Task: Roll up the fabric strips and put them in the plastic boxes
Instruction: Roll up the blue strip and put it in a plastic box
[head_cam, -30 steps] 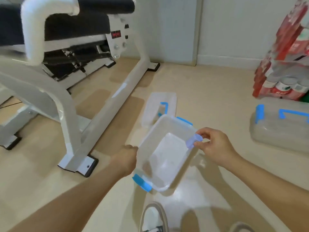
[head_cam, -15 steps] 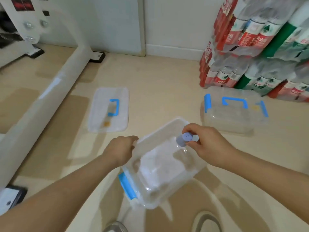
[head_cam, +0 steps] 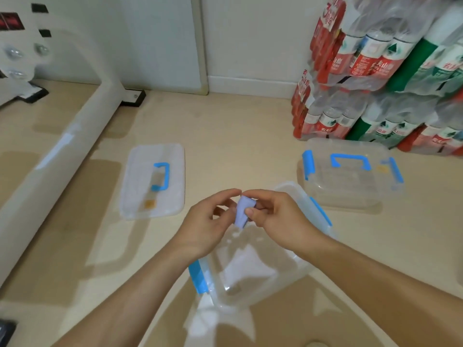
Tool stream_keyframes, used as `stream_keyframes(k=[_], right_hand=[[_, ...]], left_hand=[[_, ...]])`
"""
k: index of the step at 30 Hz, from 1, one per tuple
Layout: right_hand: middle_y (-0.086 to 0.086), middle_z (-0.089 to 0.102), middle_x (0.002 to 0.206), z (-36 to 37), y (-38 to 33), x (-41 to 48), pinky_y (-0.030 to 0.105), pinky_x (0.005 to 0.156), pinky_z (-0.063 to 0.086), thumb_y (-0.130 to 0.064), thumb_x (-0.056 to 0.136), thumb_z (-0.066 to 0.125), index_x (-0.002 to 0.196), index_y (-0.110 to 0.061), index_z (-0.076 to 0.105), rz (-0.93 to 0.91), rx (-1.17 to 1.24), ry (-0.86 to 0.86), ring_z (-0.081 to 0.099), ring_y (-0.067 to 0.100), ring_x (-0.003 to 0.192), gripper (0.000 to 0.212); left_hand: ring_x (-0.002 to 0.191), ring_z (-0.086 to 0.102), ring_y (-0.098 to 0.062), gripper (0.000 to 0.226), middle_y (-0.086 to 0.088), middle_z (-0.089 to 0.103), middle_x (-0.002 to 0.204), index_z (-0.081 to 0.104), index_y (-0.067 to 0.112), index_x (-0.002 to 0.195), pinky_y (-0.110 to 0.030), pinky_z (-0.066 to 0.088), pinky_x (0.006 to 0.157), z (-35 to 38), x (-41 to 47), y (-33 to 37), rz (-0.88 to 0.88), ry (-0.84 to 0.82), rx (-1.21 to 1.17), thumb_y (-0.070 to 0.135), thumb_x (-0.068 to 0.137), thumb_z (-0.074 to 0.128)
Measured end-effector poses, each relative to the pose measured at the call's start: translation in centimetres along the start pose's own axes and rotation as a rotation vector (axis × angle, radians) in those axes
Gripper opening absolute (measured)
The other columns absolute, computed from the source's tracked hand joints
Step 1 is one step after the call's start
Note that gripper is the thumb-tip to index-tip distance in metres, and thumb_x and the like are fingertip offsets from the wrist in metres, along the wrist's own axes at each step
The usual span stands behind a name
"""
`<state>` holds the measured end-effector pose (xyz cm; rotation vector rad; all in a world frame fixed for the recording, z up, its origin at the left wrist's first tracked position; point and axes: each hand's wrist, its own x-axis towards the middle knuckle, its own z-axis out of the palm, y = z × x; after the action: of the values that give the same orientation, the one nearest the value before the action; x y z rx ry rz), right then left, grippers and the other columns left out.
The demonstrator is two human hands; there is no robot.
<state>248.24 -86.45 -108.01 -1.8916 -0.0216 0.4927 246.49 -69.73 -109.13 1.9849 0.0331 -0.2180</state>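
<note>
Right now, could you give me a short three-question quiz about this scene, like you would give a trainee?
1. True or false: the lilac fabric roll lies on the bottom of the open plastic box.
2. Where is the loose lid? A: flat on the floor, left of the open plastic box. B: clipped onto the open plastic box. C: tucked under one arm.
3. Fill in: the roll is pinched by ___ hand(s).
Key: 1 false, the left hand and right hand hold it over the box. 2 A. 3 two.
</note>
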Motion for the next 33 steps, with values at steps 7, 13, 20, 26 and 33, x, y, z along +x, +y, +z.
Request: stream_keyframes(k=[7, 13, 20, 26, 33], right_hand=[[0.006, 0.072, 0.076, -1.0, 0.6, -0.7, 0.033, 0.084, 0.056, -0.013, 0.080, 0.075, 0.111, -0.011, 0.047, 0.209, 0.214, -0.222, 0.068, 0.021, 0.076, 0.042], [0.011, 0.068, 0.073, -0.5, 0.6, -0.9, 0.027, 0.071, 0.053, -0.012, 0.079, 0.075, 0.093, -0.013, 0.054, 0.247, 0.199, -0.347, 0.060, 0.018, 0.065, 0.026], [0.006, 0.067, 0.090, 1.1, 1.2, -1.6, 0.030, 0.077, 0.055, -0.020, 0.079, 0.074, 0.088, -0.011, 0.059, 0.182, 0.285, -0.383, 0.071, 0.024, 0.087, 0.020], [0.013, 0.072, 0.091, 2.3, 1.9, -1.0, 0.044, 0.088, 0.055, -0.005, 0.076, 0.077, 0.090, -0.013, 0.068, 0.115, 0.228, -0.115, 0.071, 0.026, 0.077, 0.019], [0.001, 0.069, 0.081, 2.2, -1.2, 2.1, 0.032, 0.086, 0.052, -0.001, 0.071, 0.079, 0.094, -0.017, 0.070, 0.124, 0.064, -0.093, 0.066, 0.015, 0.078, 0.029]], left_hand=[[0.086, 0.065, -0.017, 0.046, 0.005, 0.068, 0.104, 0.060, 0.048, 0.114, -0.018, 0.050, 0.089, -0.8, -1.7, 1.1, -0.117, -0.289, -0.109, 0.016, 0.080, 0.055], [0.064, 0.059, -0.007, 0.031, 0.006, 0.064, 0.075, 0.070, 0.029, 0.104, -0.012, 0.043, 0.065, -2.0, -2.1, 1.0, -0.208, -0.403, -0.050, 0.016, 0.077, 0.075], [0.061, 0.062, -0.020, 0.020, -0.007, 0.056, 0.082, 0.064, 0.010, 0.080, -0.024, 0.053, 0.064, -1.5, -2.8, -1.4, -0.259, -0.063, -0.302, -0.001, 0.072, 0.078], [0.064, 0.066, -0.022, 0.017, -0.001, 0.050, 0.077, 0.060, 0.002, 0.076, -0.034, 0.058, 0.073, -0.2, -2.9, -2.1, -0.325, 0.132, -0.412, -0.004, 0.073, 0.075], [0.063, 0.049, -0.011, 0.024, -0.002, 0.056, 0.068, 0.062, 0.017, 0.066, -0.017, 0.043, 0.062, -1.5, -1.8, -2.9, -0.198, 0.190, -0.172, 0.012, 0.064, 0.086]])
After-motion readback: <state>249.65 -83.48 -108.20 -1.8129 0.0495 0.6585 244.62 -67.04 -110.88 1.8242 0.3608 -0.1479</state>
